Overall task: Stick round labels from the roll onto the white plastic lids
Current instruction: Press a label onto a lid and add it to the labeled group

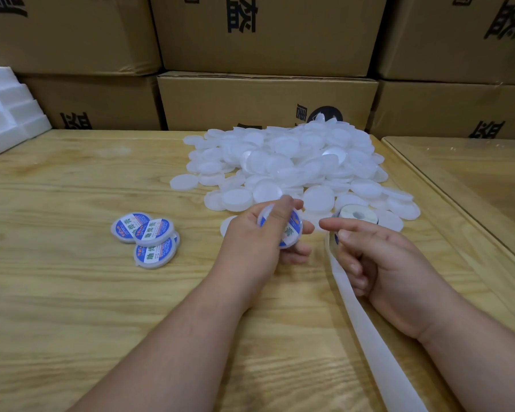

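A packing storeroom: stacked cardboard cartons [267, 34] behind a wooden worktable [72, 292].

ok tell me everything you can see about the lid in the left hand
The labelled lid is a round, shallow cap of white, slightly translucent plastic. A round label with blue edges and green characters covers its face. It is tilted, held above the table, gripped by the left hand, whose thumb lies across the label.

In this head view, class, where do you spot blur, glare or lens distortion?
Head view: the labelled lid and left hand are slightly motion-blurred; soft glare whitens the pile of white lids; wide-angle distortion bows the cardboard boxes and table edges.
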Available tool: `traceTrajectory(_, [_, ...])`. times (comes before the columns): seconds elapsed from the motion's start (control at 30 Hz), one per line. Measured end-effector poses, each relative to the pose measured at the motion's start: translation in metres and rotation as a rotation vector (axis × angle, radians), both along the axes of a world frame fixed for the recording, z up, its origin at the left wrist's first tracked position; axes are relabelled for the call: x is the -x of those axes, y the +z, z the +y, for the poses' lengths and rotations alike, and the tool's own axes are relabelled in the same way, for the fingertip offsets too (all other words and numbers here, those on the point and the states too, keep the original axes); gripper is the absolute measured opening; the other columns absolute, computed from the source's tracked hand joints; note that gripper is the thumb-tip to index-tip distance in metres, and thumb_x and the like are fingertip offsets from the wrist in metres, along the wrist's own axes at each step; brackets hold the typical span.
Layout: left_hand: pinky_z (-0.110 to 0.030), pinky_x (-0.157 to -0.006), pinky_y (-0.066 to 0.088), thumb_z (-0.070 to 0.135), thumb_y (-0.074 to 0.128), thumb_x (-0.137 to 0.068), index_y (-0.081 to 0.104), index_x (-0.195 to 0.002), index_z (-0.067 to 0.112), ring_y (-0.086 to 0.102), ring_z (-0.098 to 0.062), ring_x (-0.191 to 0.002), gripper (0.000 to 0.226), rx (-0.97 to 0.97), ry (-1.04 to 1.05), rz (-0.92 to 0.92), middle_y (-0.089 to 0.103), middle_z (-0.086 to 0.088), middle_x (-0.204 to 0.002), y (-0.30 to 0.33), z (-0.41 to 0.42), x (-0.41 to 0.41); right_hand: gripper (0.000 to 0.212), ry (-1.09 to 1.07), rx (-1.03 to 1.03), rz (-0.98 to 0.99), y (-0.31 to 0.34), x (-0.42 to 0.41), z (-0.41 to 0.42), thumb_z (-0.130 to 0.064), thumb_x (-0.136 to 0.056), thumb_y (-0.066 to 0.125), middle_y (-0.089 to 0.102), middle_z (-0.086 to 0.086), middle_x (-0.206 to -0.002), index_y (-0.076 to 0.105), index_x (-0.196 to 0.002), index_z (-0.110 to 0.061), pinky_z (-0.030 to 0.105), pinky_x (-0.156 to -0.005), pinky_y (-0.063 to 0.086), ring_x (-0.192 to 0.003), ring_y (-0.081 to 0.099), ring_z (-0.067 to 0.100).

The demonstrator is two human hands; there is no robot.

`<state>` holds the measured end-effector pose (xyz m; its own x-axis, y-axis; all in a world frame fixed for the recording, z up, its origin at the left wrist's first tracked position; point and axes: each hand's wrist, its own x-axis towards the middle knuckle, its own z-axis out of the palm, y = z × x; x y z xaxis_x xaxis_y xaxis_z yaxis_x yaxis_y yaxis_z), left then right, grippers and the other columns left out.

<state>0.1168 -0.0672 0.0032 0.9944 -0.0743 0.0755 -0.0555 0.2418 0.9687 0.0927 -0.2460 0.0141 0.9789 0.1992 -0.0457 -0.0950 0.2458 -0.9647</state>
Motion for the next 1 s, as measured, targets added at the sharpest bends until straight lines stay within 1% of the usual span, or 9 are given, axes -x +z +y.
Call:
traceTrajectory(0.1, [-0.03,-0.046,0.053,0.057,0.038,-0.104,0.071,-0.1,0.029,0.053,-0.019,-0.039,0.043,-0.001,-0.002,0.003,0.076,-0.012,-0.079,0.002,0.002,-0.001,0.042,0.007,0.022,-0.005,0.0,0.0,0.001,-0.023,-0.077,0.062,0.041,0.002,-0.053,0.068,-0.114,-0.005,0.023,-0.038,0.03,-0.041,0.031,0.012])
traceTrajectory(0.2, [-0.028,-0.042,0.047,0.056,0.037,-0.105,0.068,-0.101,0.034,0.039,-0.016,-0.036,0.038,0.006,0.039,0.014,0.068,-0.009,-0.064,0.001,0.001,-0.004,0.042,0.0,0.028,-0.002,0.0,-0.001,0.001,-0.023,-0.076,0.062,0.041,0.002,-0.052,0.068,-0.113,-0.004,0.023,-0.037,0.029,-0.04,0.031,0.012])
traceTrajectory(0.3, [-0.027,-0.048,0.049,0.04,0.051,-0.104,0.056,-0.122,0.031,0.046,-0.015,-0.044,0.02,0.004,0.038,0.019,0.069,-0.006,-0.069,-0.003,0.0,-0.006,0.042,-0.002,0.04,0.002,0.001,-0.001,0.001,-0.023,-0.075,0.062,0.04,0.002,-0.053,0.068,-0.113,-0.004,0.023,-0.038,0.029,-0.041,0.031,0.012])
traceTrajectory(0.4, [-0.027,-0.058,0.052,0.024,0.065,-0.098,0.051,-0.13,0.03,0.055,-0.014,-0.059,0.036,0.034,0.037,0.021,0.073,-0.001,-0.085,-0.007,0.002,-0.009,0.04,-0.002,0.027,0.003,0.0,-0.001,0.001,-0.023,-0.075,0.063,0.04,0.002,-0.054,0.069,-0.11,-0.005,0.023,-0.037,0.029,-0.042,0.031,0.012])
traceTrajectory(0.53, [-0.025,-0.064,0.053,0.016,0.08,-0.084,0.068,-0.106,0.019,0.06,-0.009,-0.07,0.025,0.212,0.063,0.114,0.075,0.0,-0.098,-0.003,0.006,-0.01,0.029,-0.048,-0.004,-0.014,-0.001,-0.001,0.002,-0.022,-0.075,0.064,0.037,0.001,-0.053,0.074,-0.099,-0.009,0.023,-0.037,0.029,-0.041,0.031,0.012])
traceTrajectory(0.6, [-0.022,-0.064,0.053,0.02,0.078,-0.088,0.071,-0.1,0.018,0.064,-0.007,-0.07,0.014,0.31,0.059,0.148,0.078,0.002,-0.101,0.001,0.008,-0.01,0.015,-0.097,-0.033,-0.029,-0.002,-0.002,0.002,-0.015,-0.081,0.062,0.035,0.001,-0.051,0.077,-0.087,-0.015,0.023,-0.036,0.027,-0.04,0.03,0.012])
traceTrajectory(0.67, [-0.021,-0.064,0.054,0.032,0.069,-0.095,0.071,-0.104,0.019,0.067,-0.007,-0.069,0.016,0.345,0.073,0.172,0.079,0.002,-0.098,0.004,0.007,-0.009,0.027,-0.152,-0.045,-0.04,-0.005,-0.004,0.0,-0.006,-0.092,0.055,0.034,0.0,-0.05,0.077,-0.08,-0.018,0.022,-0.036,0.027,-0.039,0.029,0.012])
traceTrajectory(0.8, [-0.021,-0.057,0.055,0.047,0.053,-0.102,0.067,-0.108,0.019,0.069,-0.009,-0.062,0.033,0.44,0.174,0.222,0.079,0.002,-0.086,0.007,0.008,-0.011,0.033,-0.182,-0.047,-0.046,-0.008,-0.007,-0.001,-0.005,-0.095,0.052,0.034,0.0,-0.05,0.076,-0.079,-0.019,0.022,-0.037,0.027,-0.04,0.029,0.012])
traceTrajectory(1.0, [-0.025,-0.049,0.049,0.048,0.039,-0.107,0.05,-0.106,0.022,0.062,-0.015,-0.049,0.028,0.765,0.401,0.311,0.074,-0.001,-0.071,0.008,0.02,-0.017,0.03,-0.177,-0.022,-0.05,-0.009,-0.006,-0.002,-0.006,-0.095,0.052,0.034,-0.001,-0.051,0.076,-0.081,-0.018,0.023,-0.037,0.028,-0.041,0.029,0.012])
